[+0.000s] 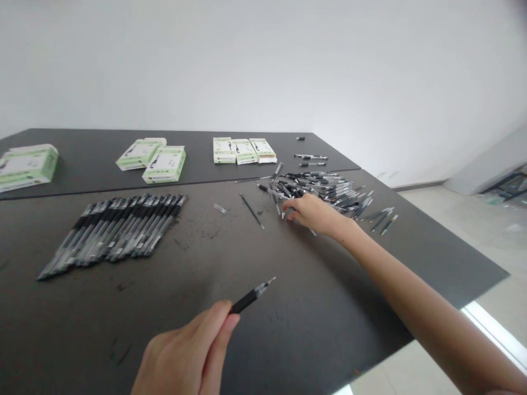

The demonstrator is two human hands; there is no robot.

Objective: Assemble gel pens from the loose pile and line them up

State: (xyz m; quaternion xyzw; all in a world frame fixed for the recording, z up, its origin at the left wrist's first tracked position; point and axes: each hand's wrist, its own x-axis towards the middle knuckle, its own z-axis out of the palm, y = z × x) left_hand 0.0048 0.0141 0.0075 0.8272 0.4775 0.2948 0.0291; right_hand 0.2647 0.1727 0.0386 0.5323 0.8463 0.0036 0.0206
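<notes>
My left hand (187, 351) is closed around a gel pen (246, 302) with a black grip. The pen has no cap on it, and its bare tip points up and to the right. My right hand (310, 213) reaches to the near left edge of a heap of loose pens and pen parts (325, 186). Its fingers are bent and a little apart, with a small clear piece (283, 215) just below the fingertips. I see nothing held in them. A neat row of capped pens (123, 227) lies side by side on the left.
Green-and-white pen boxes (164, 164) stand along the back of the dark table (197, 318). Between row and heap lie a clear cap (220, 208) and a thin dark refill (252, 210). Several short parts (382, 219) lie right of the heap. Two pens (310, 157) rest farther back.
</notes>
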